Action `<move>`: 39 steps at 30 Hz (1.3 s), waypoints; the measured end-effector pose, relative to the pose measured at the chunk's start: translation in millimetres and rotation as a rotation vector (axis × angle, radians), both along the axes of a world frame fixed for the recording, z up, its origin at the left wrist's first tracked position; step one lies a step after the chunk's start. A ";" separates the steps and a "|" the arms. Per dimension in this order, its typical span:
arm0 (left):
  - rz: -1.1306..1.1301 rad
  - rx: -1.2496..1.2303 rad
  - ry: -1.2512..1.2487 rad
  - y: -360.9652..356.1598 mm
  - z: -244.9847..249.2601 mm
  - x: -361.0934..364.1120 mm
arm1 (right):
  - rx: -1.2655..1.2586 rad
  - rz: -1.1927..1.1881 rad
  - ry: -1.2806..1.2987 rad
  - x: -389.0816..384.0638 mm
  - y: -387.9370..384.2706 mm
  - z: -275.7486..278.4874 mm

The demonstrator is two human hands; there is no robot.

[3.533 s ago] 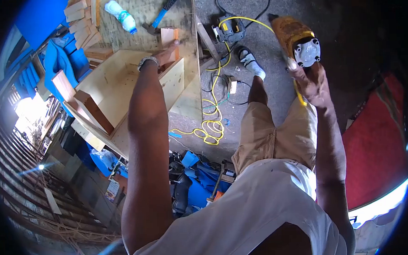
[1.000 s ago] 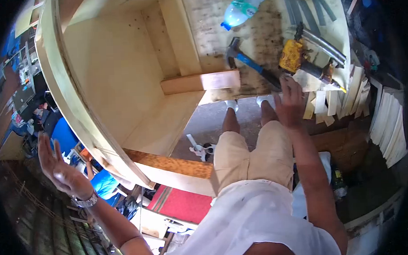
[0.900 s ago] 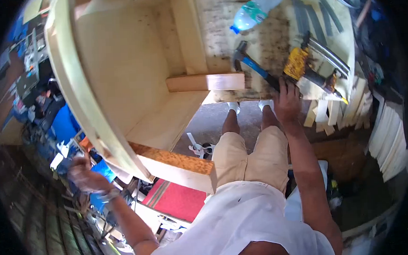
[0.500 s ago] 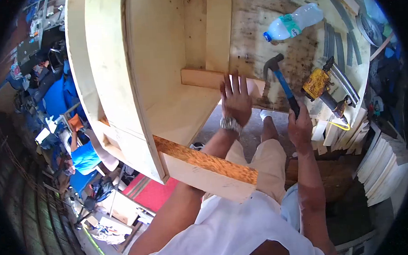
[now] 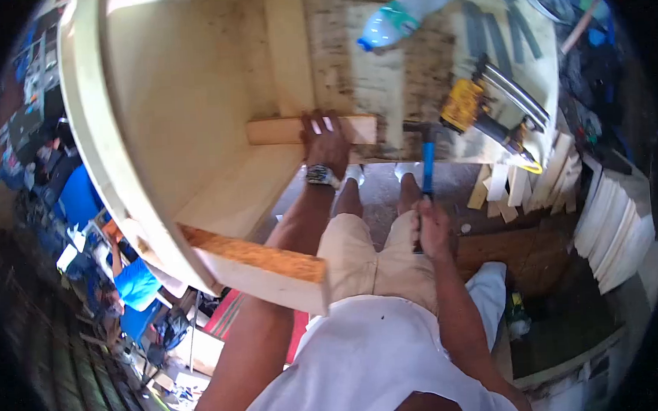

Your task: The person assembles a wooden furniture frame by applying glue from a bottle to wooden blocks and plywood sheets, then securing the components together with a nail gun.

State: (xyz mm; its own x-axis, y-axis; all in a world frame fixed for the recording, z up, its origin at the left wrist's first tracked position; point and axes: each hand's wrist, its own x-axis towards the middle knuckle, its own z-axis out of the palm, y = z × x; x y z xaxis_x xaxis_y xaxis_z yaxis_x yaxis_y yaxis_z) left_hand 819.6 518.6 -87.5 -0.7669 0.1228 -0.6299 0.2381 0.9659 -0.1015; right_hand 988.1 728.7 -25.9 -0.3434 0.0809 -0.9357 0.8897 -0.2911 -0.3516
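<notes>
My left hand (image 5: pixel 327 145), with a wristwatch at the wrist, lies over a short wooden block (image 5: pixel 361 129) at the open front of a plywood cabinet (image 5: pixel 176 72). Its fingers stretch across the block's top, slightly apart. In my right hand (image 5: pixel 433 229) is a hammer (image 5: pixel 428 164) with a blue and black handle, its head up beside the block's right end. A long board with a rough orange-brown face (image 5: pixel 257 251) juts from the cabinet's near edge, across my left arm.
On the stained worktop (image 5: pixel 382 85) lie a plastic bottle (image 5: pixel 401 15), a yellow nail gun (image 5: pixel 479 114) and several dark strips (image 5: pixel 516 32). Wood offcuts (image 5: pixel 523 186) and stacked pale boards (image 5: pixel 615 226) stand right. Another person in blue (image 5: pixel 136 284) sits at lower left.
My left hand has come down from the air onto the wooden block. The hammer has swung more upright as my right hand moved left and down. The view has shifted.
</notes>
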 end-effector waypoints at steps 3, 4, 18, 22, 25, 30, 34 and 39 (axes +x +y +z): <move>-0.004 0.127 0.119 -7.5 -9.0 -1.4 | -0.253 -0.336 -0.026 8.9 -23.5 -5.1; 0.013 0.097 0.112 -6.5 -9.5 -3.5 | -0.287 -0.403 -0.020 10.5 -31.2 -7.0; 0.006 -0.167 -0.044 7.6 17.5 -28.0 | -0.409 -0.390 0.007 -4.9 -70.6 -22.4; 0.002 -0.133 -0.005 2.7 7.6 -23.2 | -0.314 -0.449 0.077 -5.0 -70.8 -21.5; -0.007 -0.132 0.090 -8.4 -15.0 -14.7 | -0.331 -0.252 0.090 1.1 -61.3 -35.3; -0.039 -0.165 0.027 -4.6 -5.2 -20.9 | 0.428 0.168 0.446 3.4 -51.4 -103.6; -0.022 -0.106 -0.012 -4.8 2.7 -26.9 | 0.787 0.366 0.693 -70.3 -38.5 -39.8; -0.055 -0.112 -0.137 -8.0 1.1 -35.6 | 1.170 0.428 0.948 -102.0 21.7 -19.7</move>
State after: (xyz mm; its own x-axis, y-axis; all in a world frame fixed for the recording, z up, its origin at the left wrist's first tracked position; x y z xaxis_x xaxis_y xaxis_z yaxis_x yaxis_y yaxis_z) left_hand 784.0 510.6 -86.4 -0.6673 0.0853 -0.7399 0.3091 0.9355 -0.1710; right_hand 886.2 750.4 -45.6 -0.9352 0.3265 0.1374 0.1629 0.7408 -0.6517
